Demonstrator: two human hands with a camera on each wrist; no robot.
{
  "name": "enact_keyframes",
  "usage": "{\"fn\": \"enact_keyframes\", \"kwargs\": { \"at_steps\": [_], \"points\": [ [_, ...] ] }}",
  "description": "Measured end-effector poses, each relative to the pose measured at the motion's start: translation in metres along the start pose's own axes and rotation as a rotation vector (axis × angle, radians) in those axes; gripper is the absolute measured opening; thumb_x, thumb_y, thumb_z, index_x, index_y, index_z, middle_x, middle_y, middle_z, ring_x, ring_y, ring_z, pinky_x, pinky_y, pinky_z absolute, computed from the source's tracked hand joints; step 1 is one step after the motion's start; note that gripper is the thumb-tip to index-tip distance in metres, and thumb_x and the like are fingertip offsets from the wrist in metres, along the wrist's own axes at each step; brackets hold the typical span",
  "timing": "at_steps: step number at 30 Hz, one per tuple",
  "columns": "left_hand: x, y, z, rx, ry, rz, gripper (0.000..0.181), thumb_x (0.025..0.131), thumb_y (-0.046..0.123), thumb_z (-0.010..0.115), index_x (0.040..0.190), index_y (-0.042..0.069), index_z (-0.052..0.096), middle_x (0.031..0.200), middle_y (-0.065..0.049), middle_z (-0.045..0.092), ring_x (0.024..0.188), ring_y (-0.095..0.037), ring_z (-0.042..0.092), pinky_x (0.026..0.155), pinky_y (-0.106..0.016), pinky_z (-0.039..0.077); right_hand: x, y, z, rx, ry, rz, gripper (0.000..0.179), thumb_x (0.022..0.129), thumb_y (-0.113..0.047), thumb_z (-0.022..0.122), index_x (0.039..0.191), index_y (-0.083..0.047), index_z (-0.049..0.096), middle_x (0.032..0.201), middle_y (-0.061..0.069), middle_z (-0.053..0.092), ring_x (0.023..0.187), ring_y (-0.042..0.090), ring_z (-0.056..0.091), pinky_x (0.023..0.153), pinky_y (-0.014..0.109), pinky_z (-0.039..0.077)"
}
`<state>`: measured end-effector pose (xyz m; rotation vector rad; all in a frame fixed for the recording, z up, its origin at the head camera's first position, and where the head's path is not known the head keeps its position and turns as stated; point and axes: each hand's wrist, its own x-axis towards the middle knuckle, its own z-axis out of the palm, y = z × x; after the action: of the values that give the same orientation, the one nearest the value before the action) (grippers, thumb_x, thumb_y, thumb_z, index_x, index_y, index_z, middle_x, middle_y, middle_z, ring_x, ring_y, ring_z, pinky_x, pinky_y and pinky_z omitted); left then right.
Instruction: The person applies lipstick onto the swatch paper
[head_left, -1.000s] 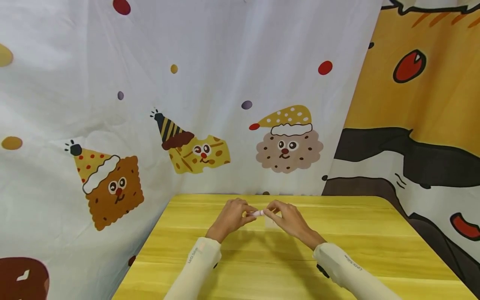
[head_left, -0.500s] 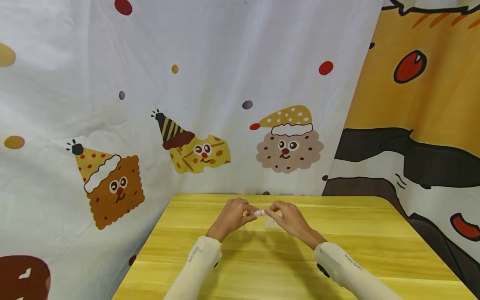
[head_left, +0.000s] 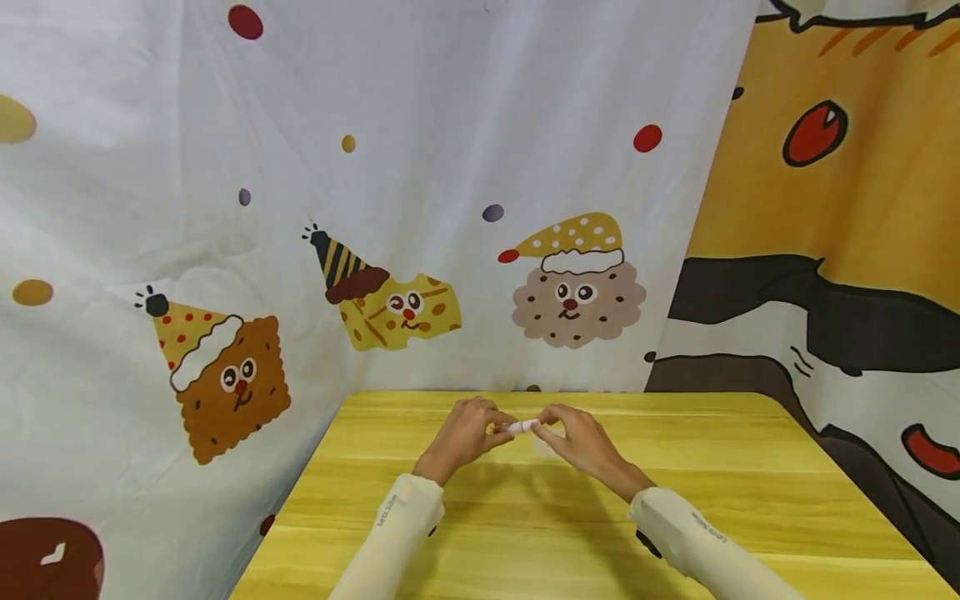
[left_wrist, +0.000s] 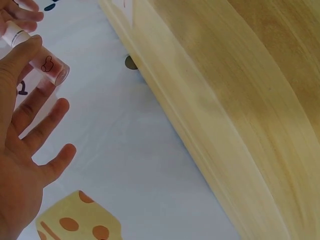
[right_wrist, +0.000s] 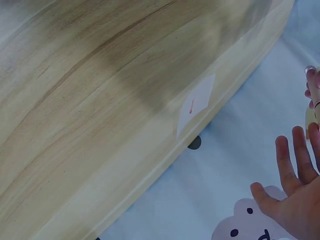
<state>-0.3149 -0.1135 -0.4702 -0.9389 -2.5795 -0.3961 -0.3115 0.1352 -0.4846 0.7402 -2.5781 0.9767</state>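
A small lip gloss tube (head_left: 520, 427) with a clear pink body and a pale cap lies level between both hands, above the far part of the table. My left hand (head_left: 463, 433) pinches the body between thumb and fingers; the left wrist view shows a black line drawing on the tube (left_wrist: 47, 64), with the other fingers spread. From the other side my right hand (head_left: 581, 437) pinches the cap end. A piece of white paper (right_wrist: 195, 105) with a short reddish stroke lies on the table below, near its far edge. In the head view the right hand partly hides it.
The yellow wood-grain table (head_left: 720, 492) reaches back to a white curtain (head_left: 420, 125) printed with cartoon biscuits and cheese. A second curtain (head_left: 847, 192) in orange, black and white hangs at the right.
My right fingertips have shifted very slightly to the right, and a little more of the cap end shows. The left hand holds its place.
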Motion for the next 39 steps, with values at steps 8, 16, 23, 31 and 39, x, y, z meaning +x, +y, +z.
{"fn": "enact_keyframes", "kwargs": {
  "at_steps": [8,16,23,31,39],
  "points": [
    [0.0006,0.0012,-0.0005,0.007,-0.013,-0.013,0.024,0.092,0.036,0.08,0.115,0.03,0.082,0.09,0.012,0.071,0.086,-0.011,0.062,0.09,-0.045,0.051,0.0013,0.0019,0.0024,-0.035,-0.033,0.035,0.017,0.104,-0.046,0.064,0.099,-0.03,0.07,0.099,-0.013,0.069,0.067,0.005,0.055,0.066,0.03,0.05],
    [-0.0001,0.0002,0.0011,-0.012,0.001,0.03,0.023,0.093,0.034,0.079,0.114,0.025,0.082,0.091,0.008,0.074,0.084,-0.014,0.066,0.083,-0.037,0.054,0.0004,0.0018,0.0036,-0.021,-0.004,-0.073,0.01,0.101,-0.039,0.07,0.105,-0.029,0.072,0.106,-0.012,0.072,0.098,0.017,0.07,0.076,0.038,0.057],
    [0.002,0.0025,0.0001,-0.017,-0.003,0.023,0.021,0.092,0.031,0.081,0.113,0.025,0.083,0.093,0.01,0.074,0.087,-0.015,0.066,0.091,-0.041,0.053,0.0009,0.0007,0.0038,-0.085,0.052,-0.149,0.008,0.102,-0.031,0.07,0.099,-0.024,0.069,0.096,-0.009,0.072,0.084,0.017,0.068,0.07,0.033,0.052],
    [0.0015,0.002,0.0006,0.028,-0.019,0.01,0.023,0.093,0.039,0.078,0.114,0.028,0.082,0.092,0.011,0.073,0.089,-0.012,0.065,0.098,-0.045,0.052,0.002,-0.0009,0.0044,-0.12,0.055,-0.159,0.01,0.102,-0.032,0.07,0.097,-0.023,0.068,0.093,-0.01,0.071,0.077,0.012,0.063,0.072,0.034,0.05],
    [-0.0012,0.0012,-0.0004,0.007,-0.012,-0.034,0.025,0.093,0.037,0.079,0.116,0.027,0.082,0.095,0.011,0.075,0.094,-0.014,0.066,0.098,-0.047,0.051,0.0014,-0.0014,0.0048,-0.074,0.057,-0.158,0.011,0.1,-0.037,0.072,0.105,-0.027,0.073,0.102,-0.013,0.073,0.087,0.011,0.067,0.076,0.038,0.053]
  ]
}}
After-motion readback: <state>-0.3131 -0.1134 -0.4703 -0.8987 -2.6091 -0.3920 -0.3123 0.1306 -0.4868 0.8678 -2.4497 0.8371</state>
